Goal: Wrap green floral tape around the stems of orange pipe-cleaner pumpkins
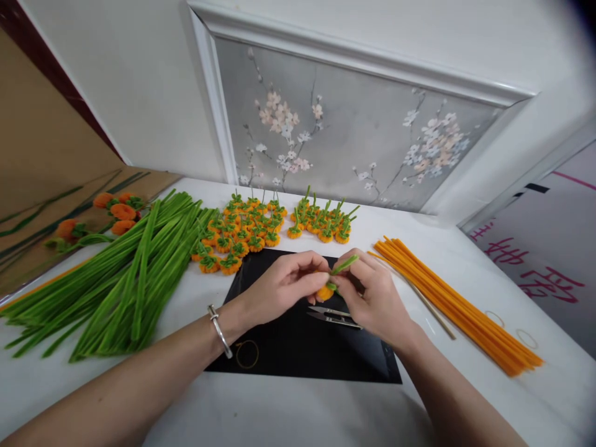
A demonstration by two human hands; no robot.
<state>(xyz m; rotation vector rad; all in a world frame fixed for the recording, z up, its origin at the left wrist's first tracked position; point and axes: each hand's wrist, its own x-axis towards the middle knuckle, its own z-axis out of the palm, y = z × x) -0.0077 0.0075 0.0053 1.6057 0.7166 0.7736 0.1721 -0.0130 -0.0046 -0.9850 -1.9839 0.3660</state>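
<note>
Between my hands is a small orange pipe-cleaner pumpkin [325, 293] with a green pipe-cleaner stem [345, 265] sticking up to the right. My left hand [298, 279] is closed, its thumb and fingers pinching the orange body. From the other side, the closed fingers of my right hand [370, 292] press on the green part at the pumpkin's top; some fingertips are hidden. Just below them, a pair of thread snips [333, 315] lies on a black mat [298, 354], partly covered by my right hand.
Left lies a big heap of green pipe cleaners [139, 279]; right, a bundle of orange pipe cleaners [459, 304] beside a thin stick [435, 310]. Rows of small pumpkins [242, 233] and a second group [326, 220] stand behind the mat, before the wall panel [363, 124].
</note>
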